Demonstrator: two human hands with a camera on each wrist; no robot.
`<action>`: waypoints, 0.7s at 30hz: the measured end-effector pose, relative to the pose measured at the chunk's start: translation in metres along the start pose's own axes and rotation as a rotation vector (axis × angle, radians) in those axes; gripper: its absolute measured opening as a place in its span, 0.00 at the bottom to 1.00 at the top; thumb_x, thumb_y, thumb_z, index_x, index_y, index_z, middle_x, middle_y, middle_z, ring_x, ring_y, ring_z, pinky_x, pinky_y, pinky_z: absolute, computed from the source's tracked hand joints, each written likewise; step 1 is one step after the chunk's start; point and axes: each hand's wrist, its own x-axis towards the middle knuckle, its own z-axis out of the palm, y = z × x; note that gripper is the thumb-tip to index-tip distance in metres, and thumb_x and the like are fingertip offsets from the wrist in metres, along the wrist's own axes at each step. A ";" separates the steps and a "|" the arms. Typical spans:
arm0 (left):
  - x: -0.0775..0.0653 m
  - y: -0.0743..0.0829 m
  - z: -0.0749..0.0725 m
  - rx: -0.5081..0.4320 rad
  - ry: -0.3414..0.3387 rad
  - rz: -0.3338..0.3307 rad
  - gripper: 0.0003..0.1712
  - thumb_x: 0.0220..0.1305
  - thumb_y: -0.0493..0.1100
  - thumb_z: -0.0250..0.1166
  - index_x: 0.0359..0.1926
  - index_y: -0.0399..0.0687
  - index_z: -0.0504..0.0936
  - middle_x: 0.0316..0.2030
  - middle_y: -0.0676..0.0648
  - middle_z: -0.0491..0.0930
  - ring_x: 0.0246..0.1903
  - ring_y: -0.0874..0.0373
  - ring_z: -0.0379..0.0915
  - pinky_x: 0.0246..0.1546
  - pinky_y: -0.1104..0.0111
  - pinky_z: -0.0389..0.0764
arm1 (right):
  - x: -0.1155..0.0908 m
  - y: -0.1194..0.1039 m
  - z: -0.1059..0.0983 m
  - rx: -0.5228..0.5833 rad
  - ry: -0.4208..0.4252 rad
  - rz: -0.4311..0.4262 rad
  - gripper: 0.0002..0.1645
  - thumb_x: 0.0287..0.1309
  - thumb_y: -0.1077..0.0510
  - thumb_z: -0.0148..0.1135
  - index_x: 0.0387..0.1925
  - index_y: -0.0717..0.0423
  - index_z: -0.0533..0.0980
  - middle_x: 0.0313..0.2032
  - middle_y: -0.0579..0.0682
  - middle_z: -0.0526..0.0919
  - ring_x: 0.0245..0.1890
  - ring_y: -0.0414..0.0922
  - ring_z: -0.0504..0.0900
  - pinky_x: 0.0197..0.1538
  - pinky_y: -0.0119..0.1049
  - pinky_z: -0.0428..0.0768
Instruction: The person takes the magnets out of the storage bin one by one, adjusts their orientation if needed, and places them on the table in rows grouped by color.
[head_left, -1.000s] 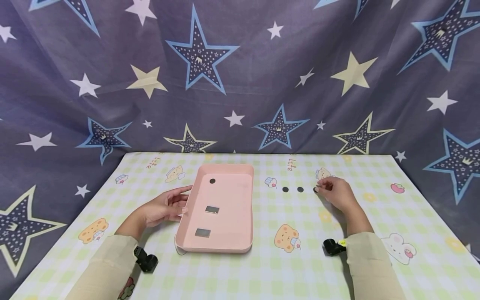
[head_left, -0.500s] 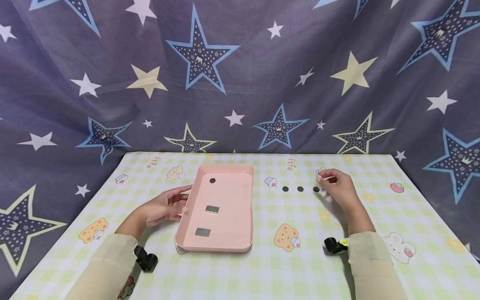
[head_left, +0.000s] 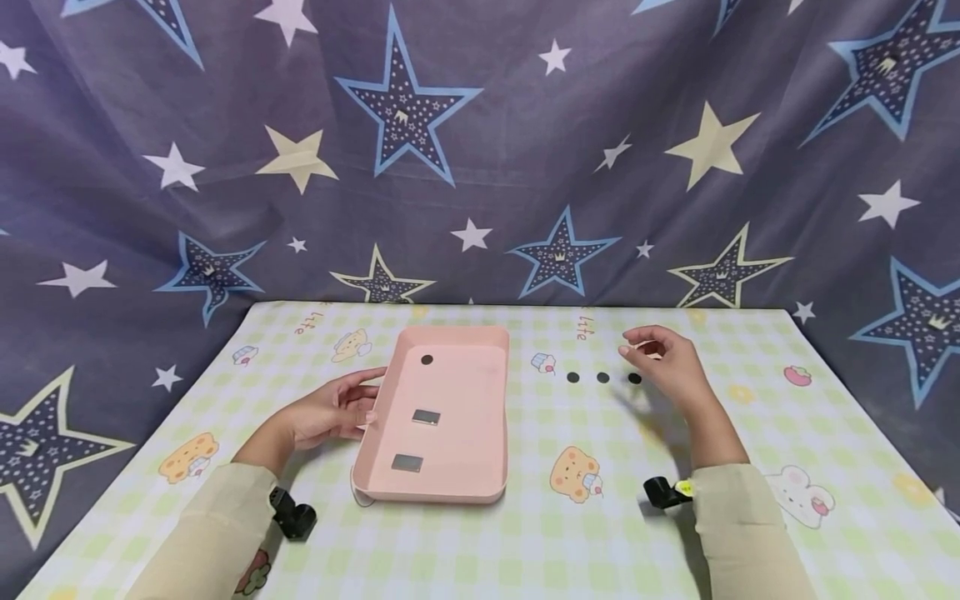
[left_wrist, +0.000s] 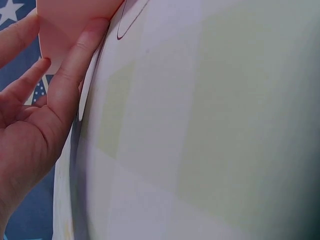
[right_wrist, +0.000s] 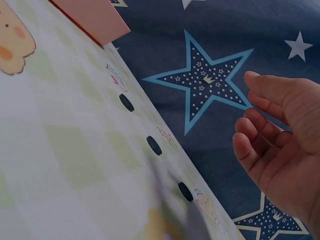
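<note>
Lifted off the rightmost flat black round disc (head_left: pixel 634 378) since the earlier frame: bare right hand (head_left: pixel 667 362), thumb parted from loosely bent fingers.
Left to right: bare left hand (head_left: pixel 326 414), fingers apart, touching left wall of pink rectangular tray (head_left: pixel 468 417) on green-and-white checked tablecloth (head_left: pixel 480 550); inside, single small black disc (head_left: pixel 427 360) at far end, two grey rectangular pieces (head_left: pixel 426 417) (head_left: pixel 407 462) nearer; then three black discs (head_left: pixel 603 377) in a row; right hand above the last.
</note>
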 end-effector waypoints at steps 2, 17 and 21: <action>0.000 0.000 0.000 0.003 0.000 0.000 0.51 0.63 0.29 0.62 0.78 0.45 0.41 0.69 0.29 0.51 0.57 0.51 0.70 0.52 0.48 0.76 | 0.000 -0.003 0.002 0.007 -0.008 0.000 0.24 0.63 0.49 0.64 0.52 0.63 0.77 0.49 0.58 0.78 0.42 0.46 0.74 0.38 0.32 0.78; 0.002 0.000 0.000 -0.004 0.001 -0.002 0.52 0.61 0.29 0.63 0.78 0.45 0.41 0.69 0.28 0.52 0.56 0.51 0.71 0.52 0.48 0.77 | 0.011 -0.020 0.028 0.104 -0.077 -0.081 0.17 0.61 0.59 0.66 0.47 0.67 0.78 0.39 0.61 0.81 0.32 0.42 0.81 0.38 0.43 0.84; 0.002 0.000 -0.001 -0.006 0.003 -0.003 0.52 0.61 0.28 0.63 0.78 0.45 0.41 0.69 0.28 0.52 0.55 0.51 0.71 0.51 0.48 0.77 | 0.014 -0.026 0.037 0.107 -0.094 -0.091 0.17 0.61 0.60 0.67 0.47 0.67 0.78 0.40 0.61 0.82 0.32 0.41 0.81 0.37 0.41 0.84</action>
